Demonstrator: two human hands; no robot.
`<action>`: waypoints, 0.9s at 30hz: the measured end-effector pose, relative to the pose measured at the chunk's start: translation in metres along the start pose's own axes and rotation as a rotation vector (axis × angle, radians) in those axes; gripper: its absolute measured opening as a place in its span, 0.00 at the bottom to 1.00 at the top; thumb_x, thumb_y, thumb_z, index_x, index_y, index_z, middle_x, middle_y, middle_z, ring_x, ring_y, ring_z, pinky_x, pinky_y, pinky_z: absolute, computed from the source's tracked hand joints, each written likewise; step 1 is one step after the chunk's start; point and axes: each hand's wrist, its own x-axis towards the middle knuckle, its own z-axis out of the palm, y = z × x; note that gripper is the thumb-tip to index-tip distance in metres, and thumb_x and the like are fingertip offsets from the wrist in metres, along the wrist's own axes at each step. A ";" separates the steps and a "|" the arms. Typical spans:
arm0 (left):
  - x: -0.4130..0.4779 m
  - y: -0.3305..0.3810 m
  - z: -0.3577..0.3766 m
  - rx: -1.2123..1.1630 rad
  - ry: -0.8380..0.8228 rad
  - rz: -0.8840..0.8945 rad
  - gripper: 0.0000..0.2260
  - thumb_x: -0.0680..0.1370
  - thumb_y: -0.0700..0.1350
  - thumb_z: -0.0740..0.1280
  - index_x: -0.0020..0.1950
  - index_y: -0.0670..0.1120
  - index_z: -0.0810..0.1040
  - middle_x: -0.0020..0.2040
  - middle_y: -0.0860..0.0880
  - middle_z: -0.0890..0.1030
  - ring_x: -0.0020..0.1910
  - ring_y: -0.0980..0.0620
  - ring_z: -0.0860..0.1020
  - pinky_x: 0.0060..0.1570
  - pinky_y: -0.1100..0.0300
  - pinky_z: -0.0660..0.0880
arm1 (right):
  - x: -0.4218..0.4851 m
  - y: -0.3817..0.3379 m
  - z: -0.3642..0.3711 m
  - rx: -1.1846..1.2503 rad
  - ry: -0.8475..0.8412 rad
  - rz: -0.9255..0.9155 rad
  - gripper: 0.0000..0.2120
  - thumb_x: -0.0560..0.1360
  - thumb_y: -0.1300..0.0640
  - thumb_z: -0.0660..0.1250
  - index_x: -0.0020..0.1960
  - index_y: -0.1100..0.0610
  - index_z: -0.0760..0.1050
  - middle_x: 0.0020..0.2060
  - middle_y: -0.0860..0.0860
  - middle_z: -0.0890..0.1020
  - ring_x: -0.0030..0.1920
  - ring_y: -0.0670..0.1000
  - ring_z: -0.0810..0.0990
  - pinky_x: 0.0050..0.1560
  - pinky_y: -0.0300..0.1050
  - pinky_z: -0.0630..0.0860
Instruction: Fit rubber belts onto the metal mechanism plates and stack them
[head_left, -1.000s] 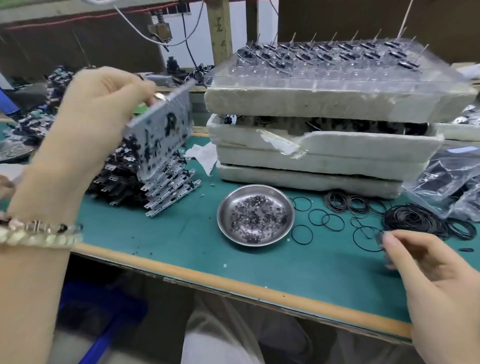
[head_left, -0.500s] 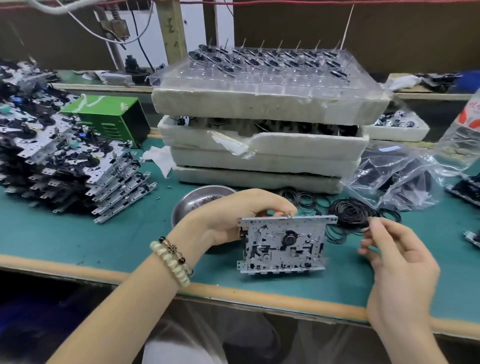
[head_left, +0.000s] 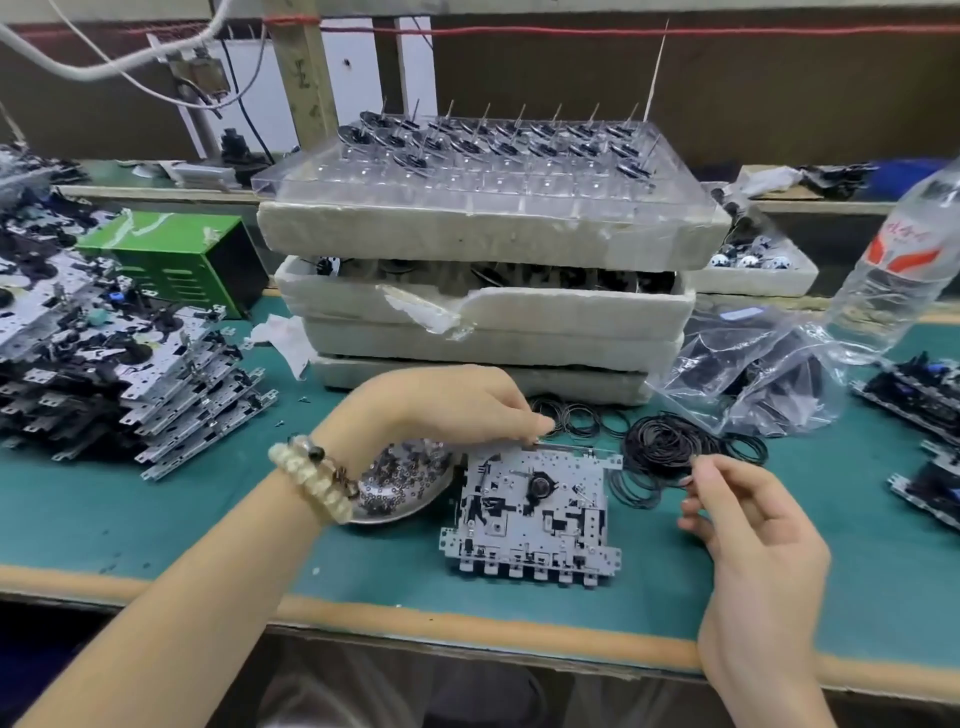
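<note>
Belt-fitting at the green counter (head_left: 156, 519): we judge the step in hand to be bringing one rubber belt (head_left: 687, 481) to the metal mechanism plate (head_left: 535, 519). The plate rests on its lower edge near the front of the counter, top edge raised, with its black pulley (head_left: 540, 486) facing us. To do this well, we would part a single loop cleanly from the tangled pile of belts (head_left: 660, 447) just right of the plate and hold the plate steady. We would seat the loop round the pulley first, then stretch it no further than the next wheel needs. We would check that it lies flat and untwisted before the plate joins the stack of plates (head_left: 156, 395) at the left of the counter. Our left hand (head_left: 457, 410) is curled over the plate's top edge, fingertips gripping the rim, its wrist above a steel dish (head_left: 436, 499) of small parts. Our right hand (head_left: 748, 525) hovers just right of the plate. Its thumb and forefinger are closed together at the edge of the pile and its other fingers are loosely bent. They appear to pinch the thin belt, though the loop is too fine for us to trace. Behind stand foam trays (head_left: 483, 312) and clear bags (head_left: 753, 374) of dark parts.
</note>
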 end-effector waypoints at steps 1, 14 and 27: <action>-0.002 0.005 0.005 0.092 0.039 -0.023 0.18 0.83 0.61 0.58 0.47 0.49 0.79 0.38 0.56 0.80 0.31 0.61 0.75 0.38 0.63 0.71 | 0.000 0.000 0.000 0.003 -0.001 0.002 0.01 0.73 0.57 0.71 0.43 0.53 0.81 0.34 0.46 0.81 0.35 0.44 0.76 0.36 0.33 0.75; -0.030 0.032 0.033 0.312 0.174 0.003 0.23 0.81 0.64 0.55 0.72 0.54 0.71 0.61 0.53 0.78 0.64 0.52 0.72 0.64 0.52 0.71 | -0.002 0.000 0.000 -0.009 -0.041 -0.017 0.04 0.69 0.51 0.72 0.41 0.50 0.83 0.34 0.46 0.82 0.36 0.42 0.77 0.37 0.31 0.75; -0.035 -0.011 -0.134 0.244 1.159 -0.359 0.15 0.81 0.50 0.63 0.54 0.42 0.84 0.50 0.40 0.82 0.51 0.40 0.78 0.50 0.51 0.73 | -0.003 -0.001 0.001 0.001 -0.045 -0.023 0.03 0.70 0.52 0.71 0.42 0.50 0.82 0.34 0.46 0.81 0.36 0.43 0.76 0.37 0.31 0.75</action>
